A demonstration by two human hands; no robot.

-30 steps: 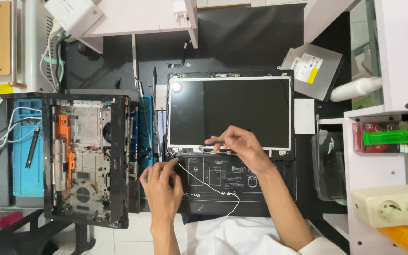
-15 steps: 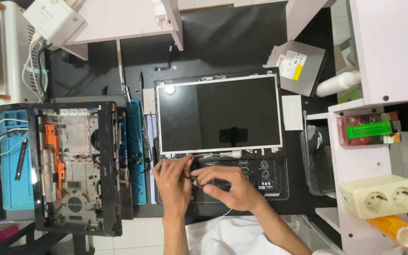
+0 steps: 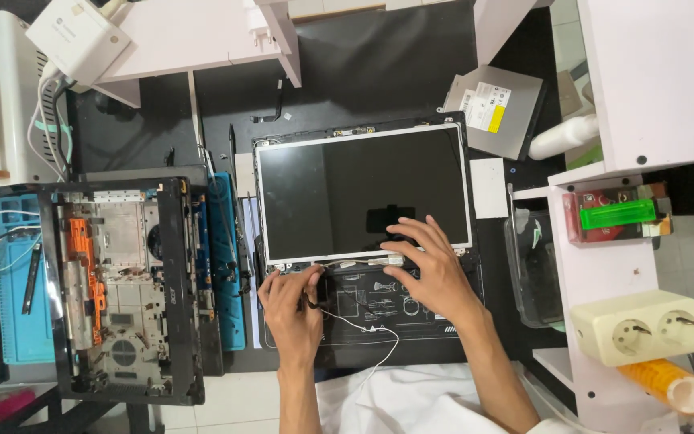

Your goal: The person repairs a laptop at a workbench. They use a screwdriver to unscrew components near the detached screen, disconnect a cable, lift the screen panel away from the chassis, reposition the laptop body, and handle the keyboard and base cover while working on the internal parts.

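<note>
Laptop screen panel (image 3: 363, 193) lies flat and dark in its black lid shell (image 3: 399, 309) at the middle of the black work mat (image 3: 379, 64), with the stripped laptop base (image 3: 122, 289) well apart to its left. Left hand (image 3: 292, 301) sits at the panel's lower left corner, fingers pinched together on a small dark part where a thin white cable (image 3: 363, 328) begins. Right hand (image 3: 427, 269) rests open — fingers spread flat across the panel's lower edge — gripping nothing.
</note>
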